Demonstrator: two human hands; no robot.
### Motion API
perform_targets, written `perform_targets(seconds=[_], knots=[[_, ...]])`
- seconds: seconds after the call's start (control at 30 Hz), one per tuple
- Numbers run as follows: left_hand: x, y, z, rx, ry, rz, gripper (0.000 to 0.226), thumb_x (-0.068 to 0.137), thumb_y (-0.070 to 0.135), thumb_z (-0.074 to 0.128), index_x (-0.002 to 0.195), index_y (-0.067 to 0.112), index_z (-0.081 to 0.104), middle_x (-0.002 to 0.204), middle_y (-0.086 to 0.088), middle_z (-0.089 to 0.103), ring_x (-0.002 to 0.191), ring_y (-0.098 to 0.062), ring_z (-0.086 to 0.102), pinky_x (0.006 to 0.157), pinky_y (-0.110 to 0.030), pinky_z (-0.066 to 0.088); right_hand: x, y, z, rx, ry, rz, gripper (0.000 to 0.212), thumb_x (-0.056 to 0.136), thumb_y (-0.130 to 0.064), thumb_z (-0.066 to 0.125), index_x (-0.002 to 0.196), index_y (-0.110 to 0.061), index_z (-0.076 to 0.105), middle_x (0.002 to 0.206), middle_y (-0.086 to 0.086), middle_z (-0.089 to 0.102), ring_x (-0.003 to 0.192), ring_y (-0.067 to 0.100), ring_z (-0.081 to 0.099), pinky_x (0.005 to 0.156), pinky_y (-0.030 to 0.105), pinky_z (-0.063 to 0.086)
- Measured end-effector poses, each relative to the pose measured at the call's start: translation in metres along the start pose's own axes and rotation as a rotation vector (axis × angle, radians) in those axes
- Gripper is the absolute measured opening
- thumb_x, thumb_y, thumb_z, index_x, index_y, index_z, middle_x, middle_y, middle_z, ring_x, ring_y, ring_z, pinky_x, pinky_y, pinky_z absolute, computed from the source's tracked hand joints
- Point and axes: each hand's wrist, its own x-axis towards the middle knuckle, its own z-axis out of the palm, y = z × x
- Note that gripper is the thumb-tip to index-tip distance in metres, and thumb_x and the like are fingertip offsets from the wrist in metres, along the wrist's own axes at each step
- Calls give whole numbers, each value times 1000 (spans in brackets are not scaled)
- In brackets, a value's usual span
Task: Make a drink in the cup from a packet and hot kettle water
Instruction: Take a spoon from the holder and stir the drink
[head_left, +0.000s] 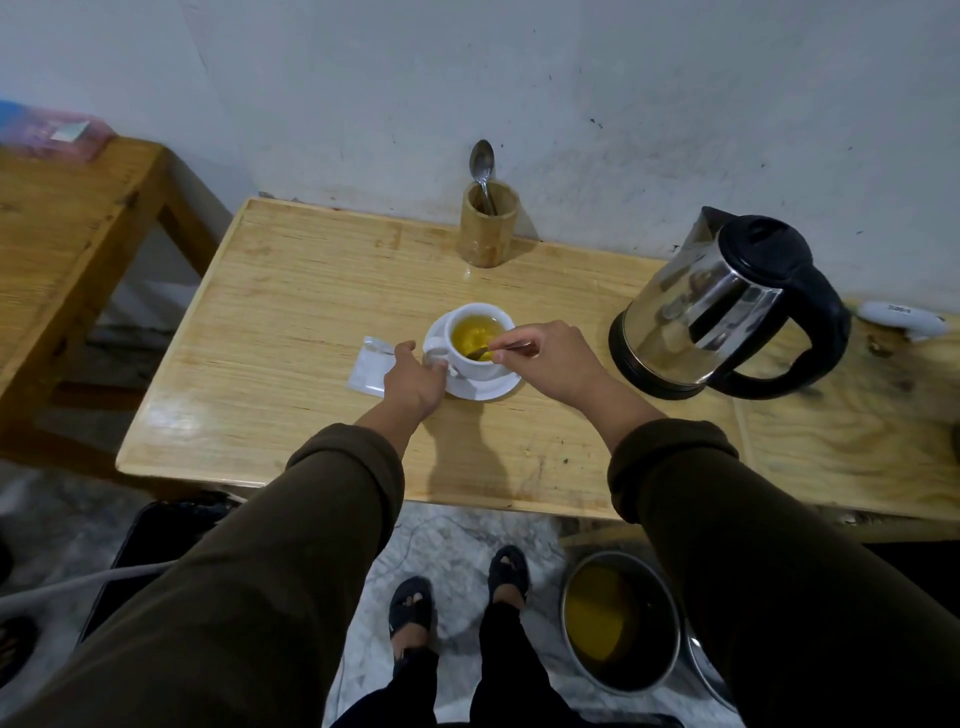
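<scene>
A white cup (480, 364) holding yellow liquid stands on a white saucer (493, 389) in the middle of the wooden table (291, 322). My left hand (415, 382) grips the cup's handle on its left side. My right hand (550, 358) pinches a small spoon (480, 354) whose bowl dips into the drink. A white packet (370, 366) lies flat just left of the saucer, partly under my left hand. The steel kettle (727, 306) with black lid and handle stands to the right of the cup.
A bamboo holder (487, 228) with a second spoon (482, 166) stands against the wall behind the cup. A white object (904, 318) lies at the far right. A metal pot (621, 621) of yellow liquid sits on the floor. Another wooden table (62, 218) is at left.
</scene>
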Motion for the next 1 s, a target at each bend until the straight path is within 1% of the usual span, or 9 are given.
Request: perform_targets(seconds=[0.1,0.2,0.3,0.37,0.5,0.6,0.77,0.87,1.0], knots=[[-4,-2,3,-11,5,10,63,97,24,47,150,14,16,137,-15,55,127,-31,49,88,-30,38,-6,4,-2,102,31,35,21,84,-15,69,104,-16,74,110,4,73,102,14,65,88,23,48],[-8,-4,5,-3,3,18,66,97,22,48,151,13,11,137,-13,55,129,-31,48,95,-33,40,-13,5,-7,247,68,84,23,85,-11,67,106,-14,73,110,7,72,99,15,63,89,22,49],[-10,-5,8,29,9,18,68,96,24,48,152,13,10,139,-13,54,131,-32,46,103,-37,39,-23,2,-16,381,61,115,27,88,0,60,112,-9,70,100,3,70,82,0,63,67,1,46],[-11,-6,10,46,18,23,70,95,24,49,152,12,9,142,-15,51,132,-33,46,105,-39,38,-30,-1,-24,460,73,129,28,89,-1,58,113,-8,69,100,0,69,70,-10,62,54,-2,41],[-14,-9,12,69,39,46,70,95,21,49,151,8,10,144,-16,47,132,-34,45,105,-38,37,-41,-3,-34,564,96,198,28,91,-12,49,109,-15,69,98,-4,75,79,5,62,63,20,39],[-17,-10,14,110,46,78,67,95,19,48,150,4,12,140,-16,51,130,-34,47,103,-37,38,-49,1,-39,520,34,206,32,95,-9,41,117,-12,64,83,-19,73,78,2,58,62,19,36],[-20,-10,17,121,58,88,62,96,19,47,148,6,16,138,-16,53,128,-35,48,102,-38,39,-63,10,-33,614,143,227,35,94,-14,38,112,-13,68,107,3,70,83,8,61,66,24,37],[-23,-11,19,146,60,101,58,96,21,46,146,5,21,138,-16,54,128,-36,48,101,-39,39,-66,16,-29,631,132,243,34,93,-17,40,110,-15,69,105,1,71,84,10,61,66,25,37],[-26,-12,26,195,70,135,53,96,21,46,143,5,27,134,-18,55,126,-38,49,98,-39,41,-69,30,-23,647,167,264,22,91,-30,52,93,-23,73,95,-5,74,85,10,62,72,28,39]])
